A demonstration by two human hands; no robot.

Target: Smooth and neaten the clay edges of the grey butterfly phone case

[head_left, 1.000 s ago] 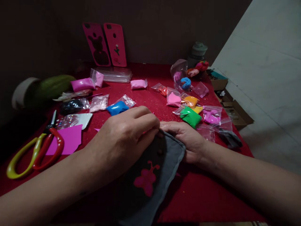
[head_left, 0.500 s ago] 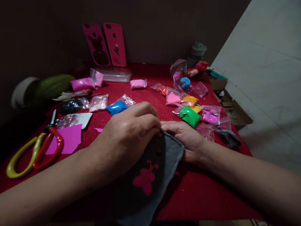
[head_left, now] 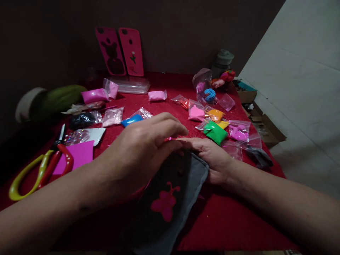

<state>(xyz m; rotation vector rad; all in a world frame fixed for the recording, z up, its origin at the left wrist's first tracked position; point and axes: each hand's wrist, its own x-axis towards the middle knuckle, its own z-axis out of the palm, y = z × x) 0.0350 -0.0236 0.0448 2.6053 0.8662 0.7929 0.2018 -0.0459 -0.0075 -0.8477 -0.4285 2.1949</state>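
A phone case covered in dark grey clay (head_left: 183, 198) slants across the front of the table. It bears a pink and red butterfly (head_left: 164, 203), and a small dark spot lies above that. My right hand (head_left: 209, 156) grips the case at its far right corner, palm turned up, with some of its fingers hidden behind it. Over the upper left part of the case, my left hand (head_left: 148, 145) arches with thumb and forefinger apart. Its thumb is close to the far edge; I cannot tell whether it touches.
Scissors (head_left: 42, 173) lie at the left by a pink sheet (head_left: 79, 156). Bags of coloured clay, including a green one (head_left: 215, 132) and a blue one (head_left: 132, 120), are spread behind my hands. Two decorated pink cases (head_left: 132, 53) lean on the wall. Cardboard boxes (head_left: 268, 127) stand at right.
My left hand's fingers have lifted and spread away from the thumb, where they were pinched at the case's far edge. My right hand keeps its hold.
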